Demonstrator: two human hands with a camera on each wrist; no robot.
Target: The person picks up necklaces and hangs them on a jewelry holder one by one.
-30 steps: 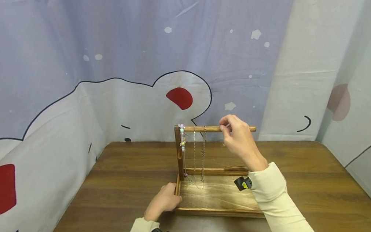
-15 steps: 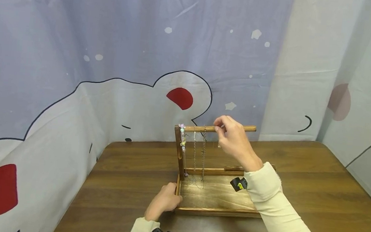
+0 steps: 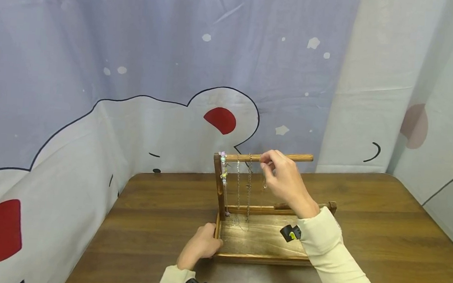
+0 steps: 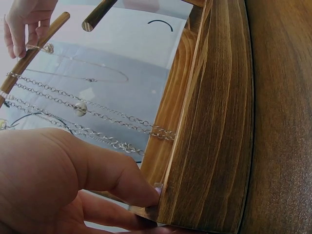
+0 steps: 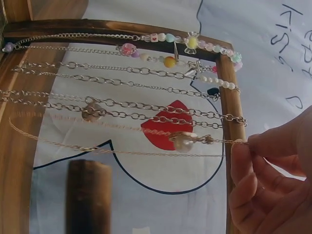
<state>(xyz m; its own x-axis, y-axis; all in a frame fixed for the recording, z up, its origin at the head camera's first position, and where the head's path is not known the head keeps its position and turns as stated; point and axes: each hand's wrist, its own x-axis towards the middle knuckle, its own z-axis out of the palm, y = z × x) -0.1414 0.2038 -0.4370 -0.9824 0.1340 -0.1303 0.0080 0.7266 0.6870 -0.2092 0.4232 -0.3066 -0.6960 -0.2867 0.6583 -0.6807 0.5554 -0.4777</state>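
A wooden jewelry stand (image 3: 265,258) has an upper rod (image 3: 299,158) above its tray base. Over the rod hang a pastel beaded necklace (image 5: 192,43), a chain with small pearls (image 5: 217,82) and a thicker silver chain necklace (image 5: 161,108). My right hand (image 3: 286,176) pinches a thin gold necklace (image 5: 122,152) at the rod, right of those chains; its pearl pendant (image 5: 183,143) dangles near the fingertips. My left hand (image 3: 203,242) grips the tray's left end, thumb inside the wall in the left wrist view; its other fingers are partly hidden.
The stand rests on a brown wooden table (image 3: 155,211). A shorter peg (image 4: 100,14) projects near the stand's back. Behind the table hangs a printed cloth curtain (image 3: 168,64).
My right hand has slid left along the rod, then dropped slightly, bringing the gold necklace closer to the other chains. My left hand stays on the tray's end.
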